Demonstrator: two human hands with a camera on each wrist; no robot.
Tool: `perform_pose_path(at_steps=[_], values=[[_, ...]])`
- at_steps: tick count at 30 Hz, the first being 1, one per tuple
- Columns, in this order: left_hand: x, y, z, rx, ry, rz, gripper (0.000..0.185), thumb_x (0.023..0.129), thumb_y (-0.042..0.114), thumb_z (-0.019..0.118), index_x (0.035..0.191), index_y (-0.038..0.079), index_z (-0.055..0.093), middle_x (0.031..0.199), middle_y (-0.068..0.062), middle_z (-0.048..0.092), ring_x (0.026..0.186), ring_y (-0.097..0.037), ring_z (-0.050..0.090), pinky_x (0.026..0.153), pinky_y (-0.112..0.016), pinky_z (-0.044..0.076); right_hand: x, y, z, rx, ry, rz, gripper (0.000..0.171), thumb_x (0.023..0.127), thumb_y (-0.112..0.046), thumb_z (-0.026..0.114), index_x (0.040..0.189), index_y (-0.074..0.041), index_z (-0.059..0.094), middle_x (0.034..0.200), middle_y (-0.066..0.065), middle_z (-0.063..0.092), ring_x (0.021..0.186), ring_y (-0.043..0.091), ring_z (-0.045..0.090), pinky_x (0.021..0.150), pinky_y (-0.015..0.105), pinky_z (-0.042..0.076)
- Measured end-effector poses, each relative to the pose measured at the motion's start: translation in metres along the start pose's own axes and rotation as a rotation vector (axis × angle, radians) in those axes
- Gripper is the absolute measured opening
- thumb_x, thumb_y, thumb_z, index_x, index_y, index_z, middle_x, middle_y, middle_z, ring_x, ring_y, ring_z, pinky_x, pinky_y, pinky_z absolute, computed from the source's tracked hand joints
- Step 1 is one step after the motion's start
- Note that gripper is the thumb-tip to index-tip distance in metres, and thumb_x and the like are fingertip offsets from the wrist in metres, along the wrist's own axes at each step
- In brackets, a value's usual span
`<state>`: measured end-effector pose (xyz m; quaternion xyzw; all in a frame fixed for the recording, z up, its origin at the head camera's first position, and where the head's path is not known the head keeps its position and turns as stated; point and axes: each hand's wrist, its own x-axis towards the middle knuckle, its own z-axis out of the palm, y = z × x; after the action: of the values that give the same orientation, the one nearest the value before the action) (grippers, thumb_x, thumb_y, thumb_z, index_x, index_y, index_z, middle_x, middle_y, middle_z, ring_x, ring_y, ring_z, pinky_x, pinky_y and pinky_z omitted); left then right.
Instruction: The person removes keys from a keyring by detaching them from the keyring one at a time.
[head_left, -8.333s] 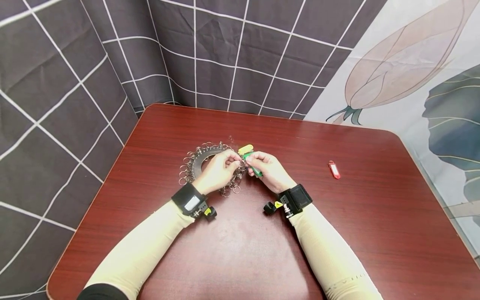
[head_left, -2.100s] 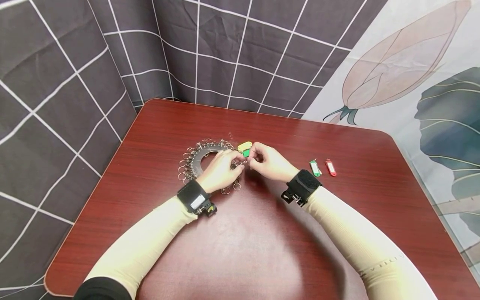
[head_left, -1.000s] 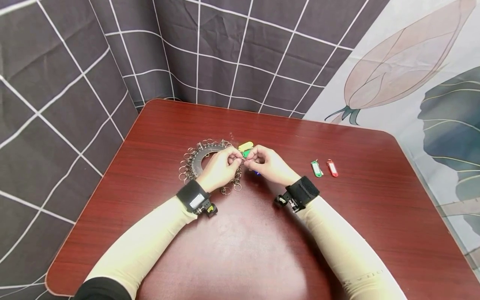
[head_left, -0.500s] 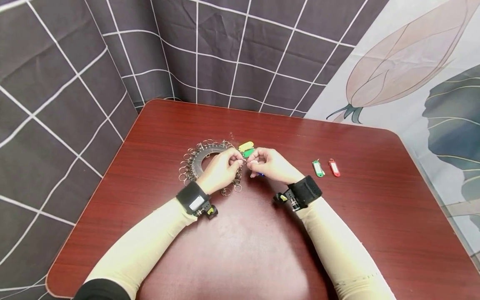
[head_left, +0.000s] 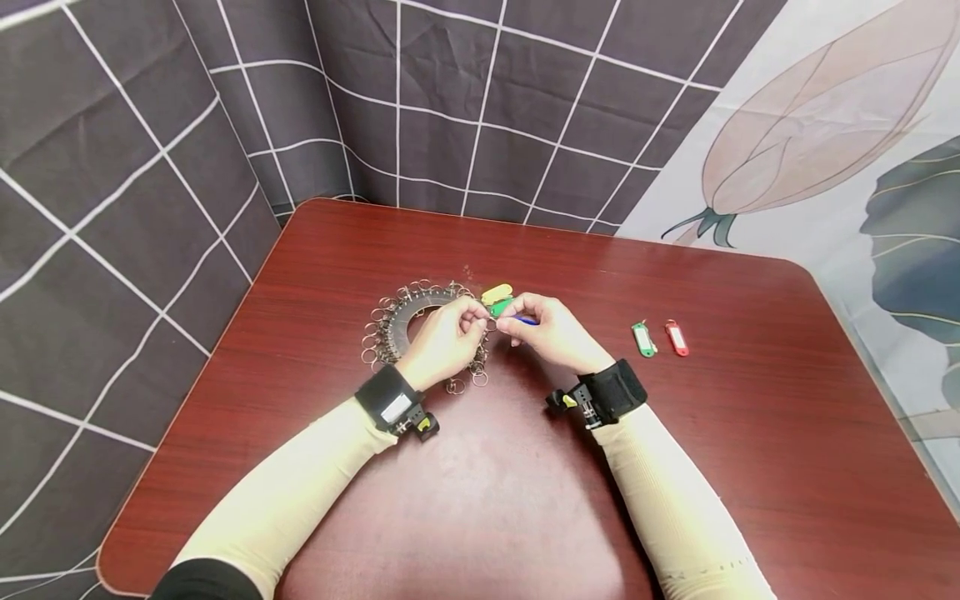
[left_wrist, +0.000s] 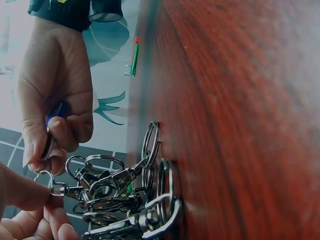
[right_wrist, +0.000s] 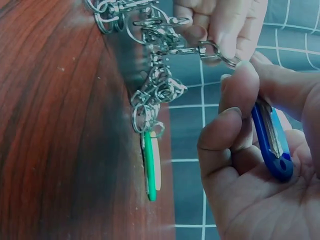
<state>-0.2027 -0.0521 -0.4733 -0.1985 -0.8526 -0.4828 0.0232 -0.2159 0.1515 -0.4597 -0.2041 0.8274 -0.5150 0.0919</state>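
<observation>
Red-brown wooden surface point(head_left: 525, 500); landmark for all positions is the dark ring disc point(head_left: 408, 321) hung round with metal snap clips, lying flat left of centre. Left hand point(head_left: 442, 342) rests over the disc's right edge, thumb and forefinger pinching one snap clip point(right_wrist: 200, 50) lifted off the pile. Right hand point(head_left: 551, 333), just right of the disc, has its fingers curled round a blue key tag point(right_wrist: 272, 145), fingertips pinching the tag's split ring against that clip. Yellow tag point(head_left: 495, 293) and a green one point(head_left: 501, 306) lie still clipped at the disc's upper right edge; a loose green tag point(head_left: 642, 339) and a red tag point(head_left: 677, 338) lie well to the right, side by side. Judgement: to work the ring along the clip's hook cleanly, hold the clip steady and turn only the ring. Blue tag's long axis runs back into the right palm, ring end pointing toward the disc.
</observation>
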Motion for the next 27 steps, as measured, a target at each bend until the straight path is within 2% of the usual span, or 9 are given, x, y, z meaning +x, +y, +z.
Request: perform_pose_path(at_steps=[7, 13, 17, 21, 23, 27], values=[[-0.001, -0.004, 0.0, -0.043, 0.018, -0.002, 0.011, 0.084, 0.008, 0.064, 0.094, 0.012, 0.062, 0.083, 0.001, 0.06, 0.076, -0.012, 0.057, 0.07, -0.026, 0.05, 0.001, -0.001, 0.005, 0.069, 0.003, 0.004, 0.013, 0.093, -0.016, 0.066, 0.097, -0.004, 0.063, 0.088, 0.023, 0.062, 0.07, 0.021, 0.062, 0.067, 0.034, 0.054], [0.0, -0.002, -0.001, -0.035, 0.04, 0.033, 0.009, 0.089, 0.008, 0.061, 0.098, 0.011, 0.06, 0.085, 0.0, 0.06, 0.077, -0.013, 0.058, 0.07, -0.026, 0.05, 0.004, 0.001, 0.007, 0.107, 0.005, -0.037, 0.01, 0.094, -0.012, 0.063, 0.098, -0.003, 0.061, 0.088, 0.029, 0.059, 0.068, 0.018, 0.06, 0.065, 0.035, 0.054], [0.0, -0.002, -0.001, -0.024, 0.057, 0.042, 0.009, 0.09, 0.008, 0.059, 0.099, 0.011, 0.058, 0.085, -0.001, 0.059, 0.076, -0.013, 0.057, 0.07, -0.027, 0.049, 0.006, 0.002, 0.008, 0.112, 0.005, -0.026, 0.011, 0.095, -0.01, 0.062, 0.099, 0.0, 0.061, 0.087, 0.027, 0.06, 0.067, 0.018, 0.06, 0.065, 0.038, 0.054], [-0.001, -0.001, -0.001, -0.034, 0.065, 0.04, 0.008, 0.091, 0.008, 0.059, 0.099, 0.009, 0.058, 0.085, -0.002, 0.059, 0.077, -0.014, 0.057, 0.071, -0.028, 0.049, 0.005, 0.001, 0.01, 0.086, 0.019, 0.005, 0.01, 0.094, -0.006, 0.061, 0.1, 0.003, 0.063, 0.085, 0.019, 0.062, 0.066, 0.023, 0.06, 0.067, 0.046, 0.053], [-0.001, 0.0, -0.001, -0.039, 0.064, 0.035, 0.007, 0.091, 0.008, 0.06, 0.099, 0.008, 0.059, 0.085, -0.002, 0.06, 0.077, -0.015, 0.057, 0.072, -0.028, 0.049, 0.001, -0.006, 0.01, 0.076, 0.021, 0.017, 0.011, 0.094, -0.004, 0.06, 0.1, 0.004, 0.063, 0.084, 0.016, 0.062, 0.067, 0.027, 0.06, 0.068, 0.049, 0.053], [0.001, -0.001, -0.001, -0.025, 0.051, 0.006, 0.007, 0.092, 0.01, 0.06, 0.098, 0.009, 0.063, 0.085, -0.002, 0.061, 0.078, -0.015, 0.058, 0.074, -0.028, 0.049, -0.004, -0.022, 0.009, 0.087, 0.016, 0.027, 0.011, 0.094, -0.002, 0.059, 0.1, 0.007, 0.062, 0.087, 0.025, 0.061, 0.072, 0.038, 0.06, 0.07, 0.05, 0.053]])
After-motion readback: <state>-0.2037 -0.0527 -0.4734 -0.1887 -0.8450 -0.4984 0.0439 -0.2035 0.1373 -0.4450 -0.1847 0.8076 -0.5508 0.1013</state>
